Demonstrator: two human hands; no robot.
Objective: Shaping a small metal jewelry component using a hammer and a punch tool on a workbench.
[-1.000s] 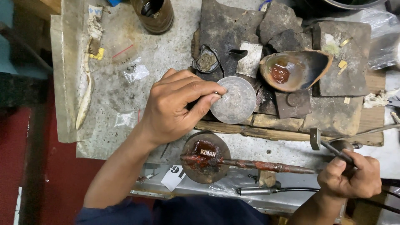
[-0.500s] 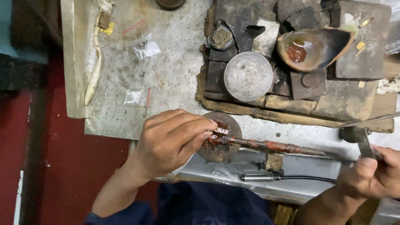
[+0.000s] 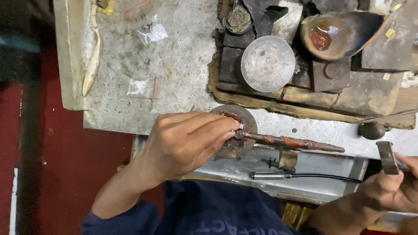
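My left hand (image 3: pixel 187 141) pinches the dark, lumpy tip of a long reddish-brown stick (image 3: pixel 291 142), which lies across a round rusty disc (image 3: pixel 237 119) at the bench's front edge. A tiny pale piece shows at the stick's tip by my fingertips. At the lower right, my right hand (image 3: pixel 389 191) grips a small hammer (image 3: pixel 386 157), its metal head pointing up. The two hands are well apart.
A round clear glass dish (image 3: pixel 267 63) sits on charred blocks (image 3: pixel 322 93) behind the disc. A brown bowl (image 3: pixel 344 32) with red residue stands at the back right. Small plastic bags (image 3: pixel 141 87) lie on the grey slab. A metal handpiece with cable (image 3: pixel 278 176) rests below.
My left hand left the glass dish, came down to the disc and now pinches the stick's tip. The view moved closer. My right hand has shifted right and lower with the hammer.
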